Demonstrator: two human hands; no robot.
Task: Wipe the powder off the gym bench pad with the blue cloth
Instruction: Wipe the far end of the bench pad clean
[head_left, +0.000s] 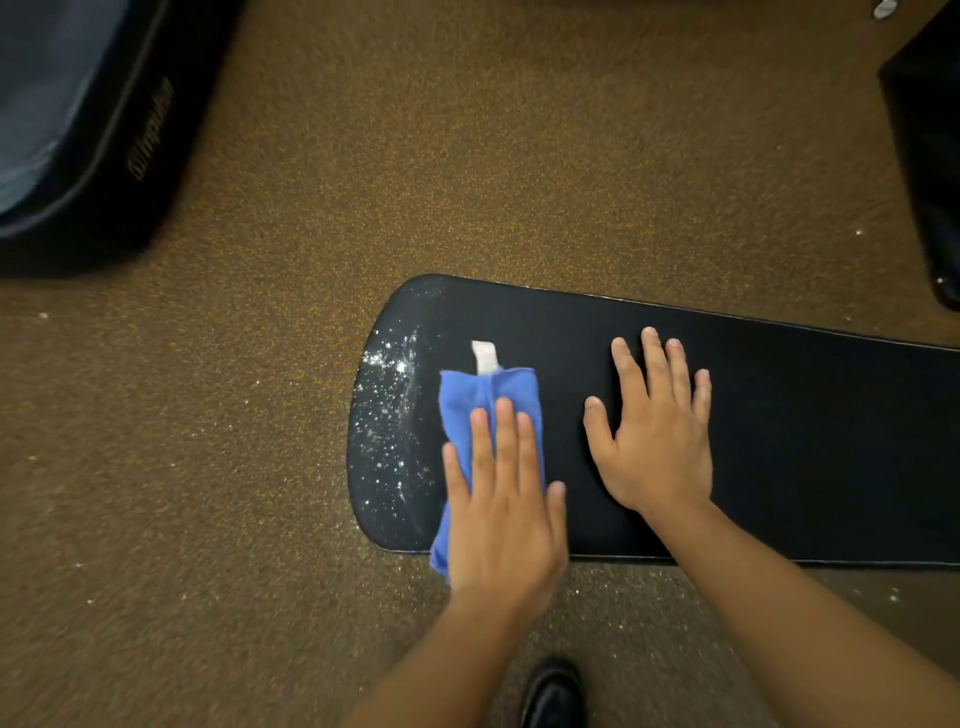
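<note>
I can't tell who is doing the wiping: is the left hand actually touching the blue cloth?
Touching. The head view shows the left hand lying flat on the blue cloth, straight fingers overlapping it, no gap.

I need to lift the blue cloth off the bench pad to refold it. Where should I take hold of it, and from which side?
Pinch the far end of the blue cloth, beside its white tag, coming from above and the pad's far side. That end lies flat and uncovered, while the left hand presses flat on the near half, which overhangs the bench pad edge.
</note>
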